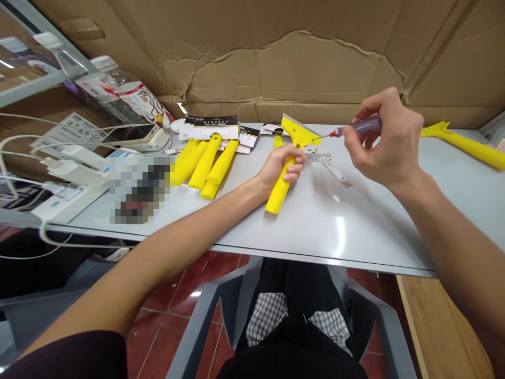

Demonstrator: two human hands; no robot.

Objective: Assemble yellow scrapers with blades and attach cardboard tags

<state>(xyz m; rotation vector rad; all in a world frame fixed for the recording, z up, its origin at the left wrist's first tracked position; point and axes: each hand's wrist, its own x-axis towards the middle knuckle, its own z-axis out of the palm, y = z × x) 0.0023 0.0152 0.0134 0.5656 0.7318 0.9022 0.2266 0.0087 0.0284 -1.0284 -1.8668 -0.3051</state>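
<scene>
1. Left hand [281, 171] closed round handle of yellow scraper [298, 131], held over table; right hand [389, 142] pinches small screwdriver [357, 127], tip at scraper head.
2. Metal plates [325, 163] just beside; yellow handles [207, 166], cards [211, 128], phone [130, 134], bottle [122, 92] left.
3. Pale table [355, 226], cardboard [276, 63] behind, red tile floor [169, 300] below.

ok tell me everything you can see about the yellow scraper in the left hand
The scraper has a bright yellow, plastic-looking handle that flares into a wide head holding a flat metal blade along its far edge. The left hand wraps the handle and holds it tilted, blade end raised, over the grey table. The tip of a small screwdriver, held in the right hand, reaches the head's right side.
</scene>
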